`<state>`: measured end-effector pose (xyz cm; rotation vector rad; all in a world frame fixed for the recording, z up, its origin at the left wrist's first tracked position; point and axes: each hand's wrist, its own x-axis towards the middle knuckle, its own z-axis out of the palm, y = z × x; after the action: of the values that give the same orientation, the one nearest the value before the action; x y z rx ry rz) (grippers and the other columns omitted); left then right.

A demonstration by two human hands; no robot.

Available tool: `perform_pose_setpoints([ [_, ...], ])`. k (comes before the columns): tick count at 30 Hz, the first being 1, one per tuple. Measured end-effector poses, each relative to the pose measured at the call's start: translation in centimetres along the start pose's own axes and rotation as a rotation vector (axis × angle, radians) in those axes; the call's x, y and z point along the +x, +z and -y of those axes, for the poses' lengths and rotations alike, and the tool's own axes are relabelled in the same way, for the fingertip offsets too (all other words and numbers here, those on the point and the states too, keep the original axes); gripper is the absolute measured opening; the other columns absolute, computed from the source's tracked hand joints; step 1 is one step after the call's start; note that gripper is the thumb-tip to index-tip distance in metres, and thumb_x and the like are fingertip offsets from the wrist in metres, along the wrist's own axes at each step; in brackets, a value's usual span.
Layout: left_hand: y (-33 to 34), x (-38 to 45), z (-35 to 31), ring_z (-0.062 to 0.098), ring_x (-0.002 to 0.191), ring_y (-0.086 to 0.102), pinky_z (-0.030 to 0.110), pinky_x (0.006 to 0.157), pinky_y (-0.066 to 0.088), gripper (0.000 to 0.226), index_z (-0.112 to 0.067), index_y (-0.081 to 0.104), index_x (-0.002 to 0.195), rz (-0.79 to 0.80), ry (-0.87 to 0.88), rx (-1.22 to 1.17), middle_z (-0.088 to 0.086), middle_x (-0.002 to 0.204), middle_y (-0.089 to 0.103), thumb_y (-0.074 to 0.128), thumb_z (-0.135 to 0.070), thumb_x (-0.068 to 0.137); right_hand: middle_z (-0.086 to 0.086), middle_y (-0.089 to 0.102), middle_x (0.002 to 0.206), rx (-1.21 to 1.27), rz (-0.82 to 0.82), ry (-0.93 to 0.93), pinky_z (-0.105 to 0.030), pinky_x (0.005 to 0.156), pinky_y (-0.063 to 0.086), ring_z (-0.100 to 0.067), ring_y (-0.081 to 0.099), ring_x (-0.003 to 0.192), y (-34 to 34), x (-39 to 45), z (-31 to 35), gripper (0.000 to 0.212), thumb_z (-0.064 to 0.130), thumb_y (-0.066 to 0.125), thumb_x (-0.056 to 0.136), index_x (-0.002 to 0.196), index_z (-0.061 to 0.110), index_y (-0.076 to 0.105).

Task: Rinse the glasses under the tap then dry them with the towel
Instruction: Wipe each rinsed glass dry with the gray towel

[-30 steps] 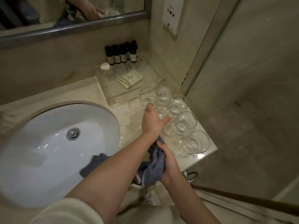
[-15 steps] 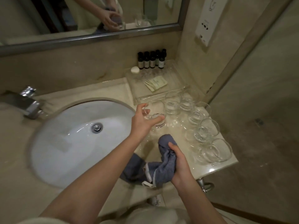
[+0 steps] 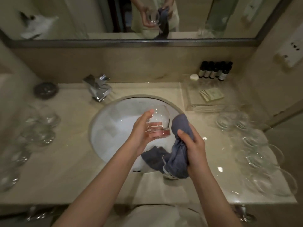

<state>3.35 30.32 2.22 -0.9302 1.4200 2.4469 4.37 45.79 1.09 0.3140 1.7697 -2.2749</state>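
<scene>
Here we see the left hand (image 3: 142,130) at frame centre, fingers curled round a stemless glass (image 3: 157,122) over the sink (image 3: 105,125) — the right hand (image 3: 194,145) grips the blue towel (image 3: 177,159) just beside it.

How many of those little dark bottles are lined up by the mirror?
5 dark bottles, standing in one tight row at the back right of the counter against the wall, beside a small white round item. They overlap, so another could be hidden.
</scene>
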Motion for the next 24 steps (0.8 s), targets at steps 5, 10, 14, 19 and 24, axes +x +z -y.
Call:
perform_pose_setpoints([
  [5, -3.1, -1.0, -0.3, 0.026, 0.082, 0.069, 0.035, 0.074, 0.057, 0.046, -0.011, 0.056, 0.121, -0.056, -0.066, 0.137, 0.014, 0.103, 0.068, 0.056, -0.046, 0.092, 0.001, 0.066, 0.125, -0.160, 0.086, -0.114, -0.026, 0.097, 0.050, -0.008, 0.062, 0.114, 3.8, -0.3, -0.4, 0.047, 0.019, 0.067, 0.088, 0.134, 0.015, 0.056],
  [10, -4.4, -1.4, 0.4, 0.022, 0.087, 0.067, 0.038, 0.083, 0.054, 0.047, -0.011, 0.062, 0.112, -0.100, -0.057, 0.183, 0.006, 0.102, 0.065, 0.063, -0.050, 0.087, 0.012, 0.050, 0.144, -0.408, 0.139, -0.196, -0.028, 0.110, 0.039, 0.000, 0.047, 0.129, 6.4, -0.8, -1.5, 0.065, 0.046, 0.058, 0.083, 0.144, 0.034, 0.041],
  [14, -5.3, -1.7, 0.4, 0.017, 0.078, 0.070, 0.029, 0.071, 0.053, 0.048, -0.011, 0.069, 0.112, -0.098, 0.012, 0.213, 0.007, 0.092, 0.073, 0.071, -0.048, 0.081, 0.012, 0.045, 0.147, -0.493, 0.182, -0.218, -0.023, 0.107, 0.038, -0.002, 0.045, 0.131, 7.8, -0.8, -1.9, 0.070, 0.056, 0.047, 0.083, 0.148, 0.036, 0.030],
  [19, -6.2, -2.3, 0.1, 0.018, 0.085, 0.072, 0.030, 0.072, 0.053, 0.084, -0.016, 0.052, 0.125, -0.069, 0.082, 0.198, 0.010, 0.107, 0.070, 0.070, -0.062, 0.057, 0.011, 0.052, 0.138, -0.291, 0.117, -0.114, -0.027, 0.107, 0.038, -0.008, 0.049, 0.127, 8.9, -0.5, -2.2, 0.063, 0.055, 0.043, 0.083, 0.142, 0.037, 0.036],
  [24, -6.4, -3.2, -0.6, 0.012, 0.091, 0.070, 0.028, 0.077, 0.051, 0.063, -0.029, 0.049, 0.115, -0.025, 0.174, 0.321, 0.002, 0.104, 0.070, 0.062, -0.065, 0.065, 0.007, 0.054, 0.137, -0.147, 0.071, -0.033, -0.043, 0.112, 0.038, -0.012, 0.051, 0.126, 9.3, -0.9, -2.8, 0.054, 0.057, 0.043, 0.083, 0.136, 0.043, 0.039],
])
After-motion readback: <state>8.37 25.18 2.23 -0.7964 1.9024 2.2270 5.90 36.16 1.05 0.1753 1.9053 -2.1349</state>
